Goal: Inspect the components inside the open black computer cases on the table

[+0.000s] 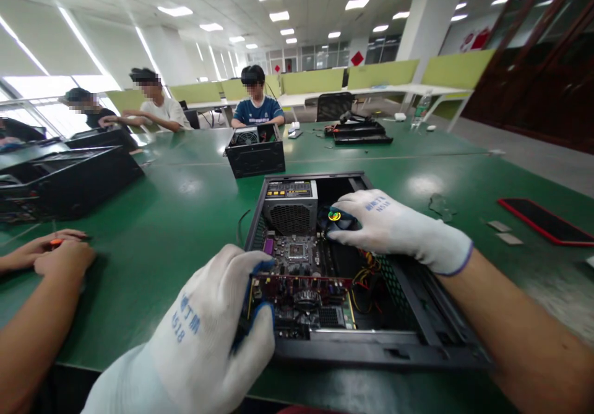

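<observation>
An open black computer case [387, 338] lies on its side in front of me, its motherboard [283, 248] showing. My right hand [366, 219], in a white glove, is closed around a dark cooling fan [334, 216] with a yellow-green round label, just right of the power supply [290, 207]. At the case's left edge is my left hand [218, 321], also gloved, thumb and fingers apart beside one end of a dark red expansion card [306, 284]. Its other fingers are partly hidden. A bare CPU socket [297, 252] sits between the card and the power supply.
Another person's hands [62, 253] rest on the green table [185, 216] at left, holding something orange. More computer cases [257, 154] stand farther back, with several people seated behind. At right lie a red-edged black tray [547, 219], small pale pieces and clear plastic [439, 205].
</observation>
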`<state>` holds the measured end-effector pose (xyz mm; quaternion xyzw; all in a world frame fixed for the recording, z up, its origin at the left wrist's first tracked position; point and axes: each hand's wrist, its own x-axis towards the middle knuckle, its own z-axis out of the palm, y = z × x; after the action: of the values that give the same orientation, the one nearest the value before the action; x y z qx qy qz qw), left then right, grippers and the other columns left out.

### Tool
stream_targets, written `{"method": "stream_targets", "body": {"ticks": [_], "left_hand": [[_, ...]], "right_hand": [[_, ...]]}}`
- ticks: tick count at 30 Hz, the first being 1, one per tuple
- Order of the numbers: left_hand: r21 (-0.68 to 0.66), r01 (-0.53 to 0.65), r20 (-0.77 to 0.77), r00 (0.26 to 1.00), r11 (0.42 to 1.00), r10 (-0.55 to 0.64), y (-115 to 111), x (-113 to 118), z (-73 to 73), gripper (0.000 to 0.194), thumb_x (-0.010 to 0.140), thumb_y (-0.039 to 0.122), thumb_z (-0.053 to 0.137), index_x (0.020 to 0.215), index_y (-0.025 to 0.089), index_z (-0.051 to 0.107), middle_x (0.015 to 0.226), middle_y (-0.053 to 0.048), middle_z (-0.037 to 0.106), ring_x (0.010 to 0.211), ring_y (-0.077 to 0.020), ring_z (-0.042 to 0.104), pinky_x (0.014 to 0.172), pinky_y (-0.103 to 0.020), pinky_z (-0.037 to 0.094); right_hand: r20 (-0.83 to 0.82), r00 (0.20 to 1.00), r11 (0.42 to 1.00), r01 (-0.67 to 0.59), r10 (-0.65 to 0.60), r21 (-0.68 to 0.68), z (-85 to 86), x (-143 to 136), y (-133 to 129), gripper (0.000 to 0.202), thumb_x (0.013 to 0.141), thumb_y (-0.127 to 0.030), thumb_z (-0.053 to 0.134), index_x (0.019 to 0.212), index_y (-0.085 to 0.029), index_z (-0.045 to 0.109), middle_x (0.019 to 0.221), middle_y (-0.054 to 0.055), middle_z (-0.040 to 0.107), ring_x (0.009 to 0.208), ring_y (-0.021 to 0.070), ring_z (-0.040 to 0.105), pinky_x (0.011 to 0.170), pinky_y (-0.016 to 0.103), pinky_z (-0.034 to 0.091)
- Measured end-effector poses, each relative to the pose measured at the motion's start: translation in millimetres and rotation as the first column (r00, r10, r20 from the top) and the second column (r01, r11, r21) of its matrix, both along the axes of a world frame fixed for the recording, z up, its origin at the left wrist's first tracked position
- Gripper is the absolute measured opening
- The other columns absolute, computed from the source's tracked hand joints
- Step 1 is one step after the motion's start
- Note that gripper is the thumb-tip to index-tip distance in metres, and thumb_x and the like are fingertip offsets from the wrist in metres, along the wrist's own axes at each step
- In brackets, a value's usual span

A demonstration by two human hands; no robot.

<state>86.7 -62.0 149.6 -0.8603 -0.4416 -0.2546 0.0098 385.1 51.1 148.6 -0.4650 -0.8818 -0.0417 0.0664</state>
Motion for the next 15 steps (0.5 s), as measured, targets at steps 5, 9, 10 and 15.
{"method": "stream_targets", "body": {"ticks": [5,9,10,15], "left_hand": [[-0.033,0.069,-0.183,0.980,0.997,-0.074,33,30,10.0,0.039,0.093,0.021,0.040,0.131,0.015,0.042,0.115,-0.013,0.056,0.107,-0.0269,0.060,0.094,-0.045,0.053],[-0.217,0.038,-0.395,0.910,0.975,-0.124,78,57,0.2,0.040,0.096,0.029,0.042,0.131,0.010,0.046,0.124,-0.018,0.055,0.120,-0.0290,0.057,0.104,-0.046,0.048],[-0.302,-0.012,-0.460,0.878,0.953,-0.135,90,63,-2.8,0.041,0.095,0.032,0.044,0.130,0.010,0.048,0.125,-0.018,0.055,0.118,-0.0288,0.059,0.103,-0.044,0.049],[-0.439,-0.239,-0.692,0.705,0.866,-0.156,136,81,-17.6,0.050,0.090,0.040,0.054,0.136,0.020,0.053,0.131,-0.019,0.054,0.115,-0.0340,0.063,0.097,-0.048,0.052]], "right_hand": [[-0.168,0.986,0.997,0.006,0.007,0.076,-15.8,7,-2,0.055,0.094,-0.061,0.049,0.116,-0.015,0.068,0.111,0.012,0.071,0.105,0.0259,0.064,0.095,0.036,0.044],[-0.203,0.979,0.996,0.046,-0.029,0.078,-15.3,8,-6,0.054,0.095,-0.059,0.050,0.118,-0.013,0.067,0.113,0.013,0.071,0.108,0.0262,0.064,0.096,0.036,0.042],[-0.203,0.979,0.996,0.053,-0.038,0.072,-13.9,7,-7,0.054,0.095,-0.059,0.050,0.118,-0.014,0.068,0.113,0.013,0.071,0.108,0.0261,0.064,0.096,0.036,0.042],[-0.207,0.977,0.997,0.057,-0.044,0.054,-8.7,6,-10,0.048,0.095,-0.056,0.052,0.114,-0.016,0.070,0.110,0.011,0.072,0.106,0.0253,0.064,0.094,0.035,0.041]]}}
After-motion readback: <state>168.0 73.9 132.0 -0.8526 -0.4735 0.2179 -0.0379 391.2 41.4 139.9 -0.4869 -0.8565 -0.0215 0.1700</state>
